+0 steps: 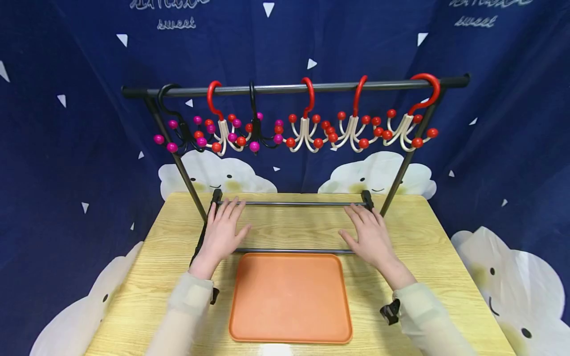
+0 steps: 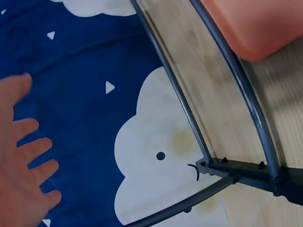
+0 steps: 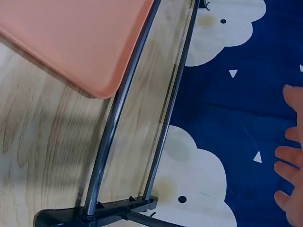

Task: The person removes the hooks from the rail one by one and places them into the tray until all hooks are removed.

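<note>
1. Blue cloth point(image 1: 374, 49) hangs behind the wooden surface point(image 1: 147, 296).
2. A black rack point(image 1: 278, 89) stands there, six hangers point(image 1: 305, 129) hooked on top.
3. Near it, the left hand point(image 1: 222, 230) and right hand point(image 1: 370, 236) hold nothing, fingers spread.
4. An orange tray point(image 1: 289, 296) lies in front.
5. It seems a waiting step; grabbing needs curled fingers.

In the head view the left hand point(image 1: 221, 233) hides part of the left foot point(image 1: 216, 196) of the rack point(image 1: 283, 89); the right hand point(image 1: 368, 235) covers most of its right foot point(image 1: 367, 199); both sleeves point(image 1: 184, 306) run off the bottom edge, the left one blurred; the topmost lettering point(image 1: 169, 4) is cropped; in the wrist views each hand and the orange tray point(image 1: 291, 296) are cut off by picture edges.
</note>
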